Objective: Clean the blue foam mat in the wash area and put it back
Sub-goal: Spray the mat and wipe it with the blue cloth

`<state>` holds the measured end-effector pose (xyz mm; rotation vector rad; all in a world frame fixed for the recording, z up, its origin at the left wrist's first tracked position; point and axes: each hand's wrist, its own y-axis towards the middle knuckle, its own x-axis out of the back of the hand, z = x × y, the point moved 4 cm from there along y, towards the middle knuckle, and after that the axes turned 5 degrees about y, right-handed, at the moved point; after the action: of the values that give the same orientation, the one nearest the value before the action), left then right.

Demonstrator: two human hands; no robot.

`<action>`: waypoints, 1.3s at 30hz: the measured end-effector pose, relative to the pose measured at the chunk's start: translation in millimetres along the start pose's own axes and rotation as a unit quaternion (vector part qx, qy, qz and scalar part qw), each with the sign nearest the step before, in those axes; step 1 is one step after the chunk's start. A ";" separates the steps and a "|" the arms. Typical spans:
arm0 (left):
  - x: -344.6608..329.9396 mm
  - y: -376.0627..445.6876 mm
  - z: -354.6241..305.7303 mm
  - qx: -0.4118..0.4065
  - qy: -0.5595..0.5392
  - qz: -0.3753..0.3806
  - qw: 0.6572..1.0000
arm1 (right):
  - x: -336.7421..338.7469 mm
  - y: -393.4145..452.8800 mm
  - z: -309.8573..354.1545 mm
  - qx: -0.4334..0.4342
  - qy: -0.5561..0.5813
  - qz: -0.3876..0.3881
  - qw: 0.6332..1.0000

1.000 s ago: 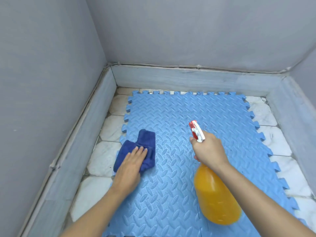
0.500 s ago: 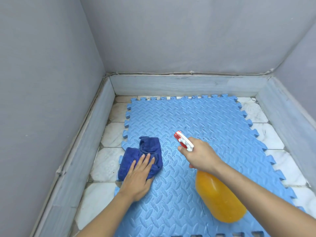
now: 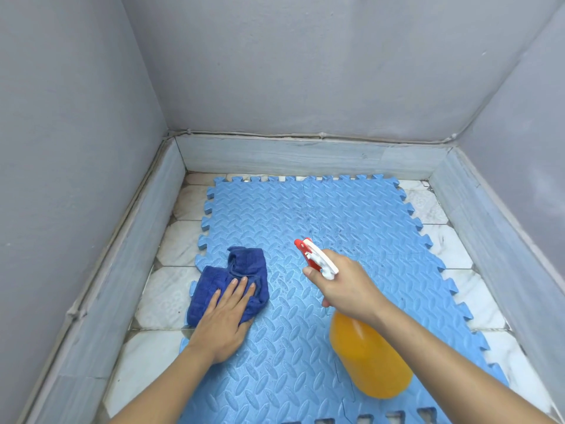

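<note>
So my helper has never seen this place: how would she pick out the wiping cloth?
Find the blue foam mat covering the tiled floor. At its left edge, under the left hand, lies the cloth: crumpled, much darker blue than the mat.

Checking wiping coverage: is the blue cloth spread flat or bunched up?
Bunched up. The blue cloth lies crumpled in folds on the foam mat, with the left hand pressing flat on its near part.

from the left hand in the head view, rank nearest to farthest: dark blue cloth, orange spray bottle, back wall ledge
1. dark blue cloth: under the left hand, touching it.
2. orange spray bottle: to the right, gripped by the right hand.
3. back wall ledge: far side, beyond the mat.
</note>
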<state>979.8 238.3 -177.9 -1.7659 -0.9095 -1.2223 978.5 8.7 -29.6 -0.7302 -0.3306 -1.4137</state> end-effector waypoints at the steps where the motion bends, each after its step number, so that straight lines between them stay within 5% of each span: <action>1: 0.4 0.1 -0.3 0.001 0.001 0.003 1.000 | 0.8 -1.0 0.6 0.001 0.001 0.000 1.000; 22: -0.6 2.4 0.2 0.010 0.011 0.022 1.000 | 97.6 -29.4 -86.4 -0.141 0.146 -0.234 0.951; 30: -0.4 2.3 1.9 0.008 0.010 0.019 1.000 | 106.0 -43.7 -92.9 -0.141 0.132 -0.211 0.958; 35: 7.7 3.7 3.7 0.006 -0.047 0.006 0.999 | 84.2 -60.4 -109.8 -0.155 0.047 -0.063 0.985; 39: 21.1 6.4 -2.5 0.087 -0.208 -0.041 0.973 | 59.8 -89.0 -125.2 -0.176 0.035 -0.010 0.984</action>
<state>990.4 235.8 -158.6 -1.8886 -1.2993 -0.8006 875.9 -116.1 -62.6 -0.9635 -0.0304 -1.5310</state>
